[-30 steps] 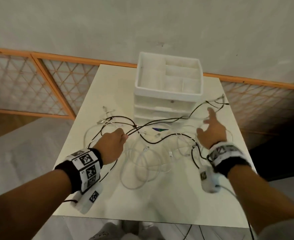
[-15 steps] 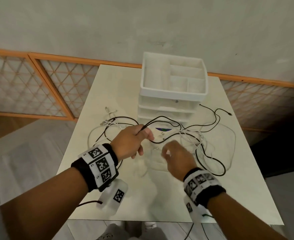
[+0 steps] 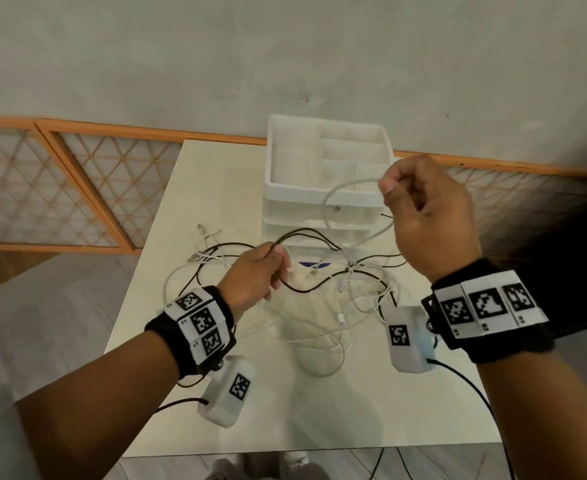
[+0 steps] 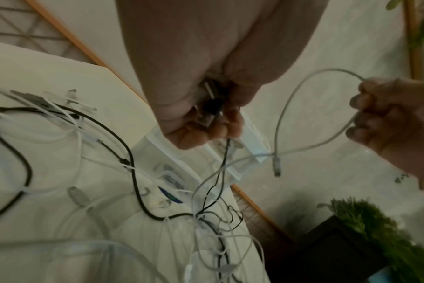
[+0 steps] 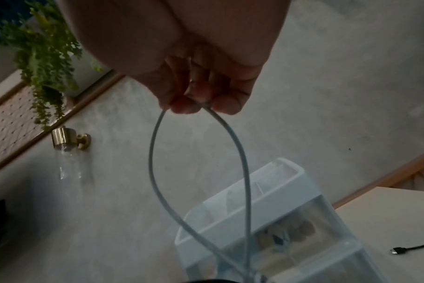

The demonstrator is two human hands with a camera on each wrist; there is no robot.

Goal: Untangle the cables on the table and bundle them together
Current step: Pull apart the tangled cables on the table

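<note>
A tangle of white and black cables (image 3: 340,292) lies on the pale table (image 3: 319,417) in front of a white drawer organizer (image 3: 323,199). My left hand (image 3: 260,271) grips a black cable (image 3: 305,233) just above the tangle; the left wrist view shows my left hand (image 4: 206,122) curled round that black cable (image 4: 224,153) and some plugs. My right hand (image 3: 420,209) is raised over the organizer and pinches a loop of grey-white cable (image 3: 333,199), seen up close as the loop (image 5: 240,153) hanging from my right hand (image 5: 201,103).
The organizer (image 5: 266,220) stands at the table's far middle, against the grey wall. A loose black plug (image 5: 397,250) lies to the organizer's right. Orange-framed lattice panels (image 3: 60,188) line the wall. Green plants (image 4: 375,235) hang at the right.
My right hand has risen from the tangle, lifting a grey-white cable loop up over the organizer. My left hand keeps its grip on the black cable and has barely shifted.
</note>
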